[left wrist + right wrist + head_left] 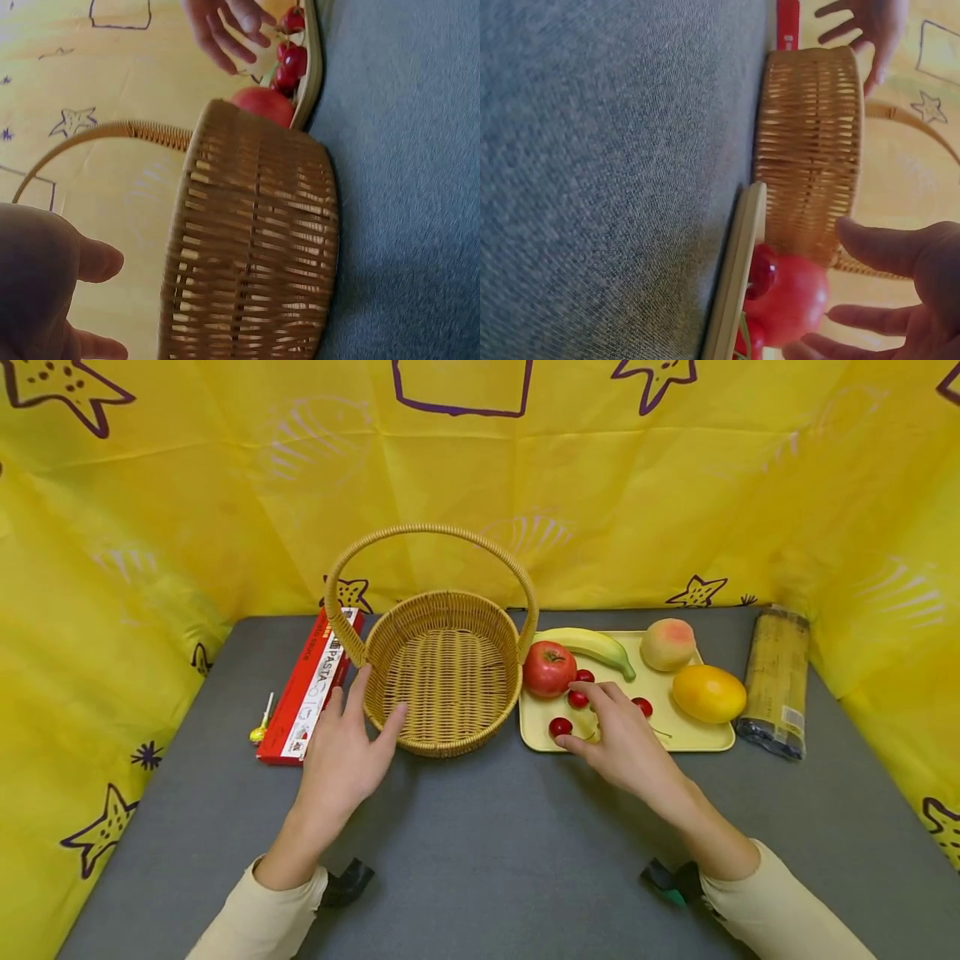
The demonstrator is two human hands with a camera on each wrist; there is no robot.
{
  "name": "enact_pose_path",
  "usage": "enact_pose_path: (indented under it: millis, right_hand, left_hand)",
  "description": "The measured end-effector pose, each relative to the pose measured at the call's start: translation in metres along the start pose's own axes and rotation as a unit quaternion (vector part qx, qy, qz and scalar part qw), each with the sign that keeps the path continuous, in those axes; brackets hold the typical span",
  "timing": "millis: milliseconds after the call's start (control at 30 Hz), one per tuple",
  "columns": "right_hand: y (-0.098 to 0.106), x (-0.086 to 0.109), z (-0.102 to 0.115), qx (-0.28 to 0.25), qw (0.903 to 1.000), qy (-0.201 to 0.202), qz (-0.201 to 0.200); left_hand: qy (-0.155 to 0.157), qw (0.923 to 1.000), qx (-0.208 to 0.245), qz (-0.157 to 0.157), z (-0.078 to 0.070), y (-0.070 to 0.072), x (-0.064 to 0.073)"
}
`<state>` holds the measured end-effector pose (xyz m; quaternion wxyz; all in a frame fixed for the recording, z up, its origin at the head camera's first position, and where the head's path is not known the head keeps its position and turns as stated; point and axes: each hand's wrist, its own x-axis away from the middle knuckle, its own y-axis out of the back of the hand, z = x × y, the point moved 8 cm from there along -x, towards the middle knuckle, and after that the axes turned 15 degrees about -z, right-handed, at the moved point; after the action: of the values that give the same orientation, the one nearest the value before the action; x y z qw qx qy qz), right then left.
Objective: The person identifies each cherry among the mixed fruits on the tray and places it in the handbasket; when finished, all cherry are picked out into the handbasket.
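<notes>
A woven basket [450,693] with a tall arched handle stands upright on the table, its inside bare. My left hand [345,752] hovers at the basket's near left rim, fingers spread and holding nothing. Over the cream tray [622,745] my right hand [626,739] hangs with thumb and fingers apart. Nearest to it are several cherries [560,727], and the right wrist view shows a gap between its fingers and the fruit. On the tray also lie a red tomato-like fruit [550,669], a banana [592,647], a peach [667,644] and a yellow mango [708,693].
Left of the basket lies a red and white pasta box [288,718], with a yellow-wrapped lollipop [260,728] beside it. A long wrapped yellowish package [776,681] stretches along the tray's right side. Yellow cloth [465,468] hangs behind the grey table [487,860].
</notes>
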<state>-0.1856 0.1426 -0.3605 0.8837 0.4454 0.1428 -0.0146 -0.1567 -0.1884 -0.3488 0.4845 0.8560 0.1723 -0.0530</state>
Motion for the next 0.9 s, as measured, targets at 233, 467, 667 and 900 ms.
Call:
enact_pose_path:
  millis: [233, 467, 667, 900]
  right_hand:
    - [-0.005, -0.008, -0.003, -0.013, 0.9999, 0.005, 0.008]
    - [-0.011, -0.013, -0.007, -0.024, 0.9995, 0.002, 0.022]
    - [-0.014, -0.015, -0.009, -0.043, 0.9987, -0.003, 0.027]
    - [-0.021, -0.018, -0.014, -0.052, 0.9976, -0.017, 0.041]
  left_hand:
    - [0.024, 0.9979, 0.046, 0.039, 0.01, 0.001, -0.011]
    - [0.087, 0.9869, 0.092, 0.099, 0.017, 0.0, -0.016]
    - [0.155, 0.9534, 0.217, 0.141, 0.021, -0.01, -0.013]
    - [0.184, 0.9265, 0.289, 0.156, 0.024, -0.015, -0.014]
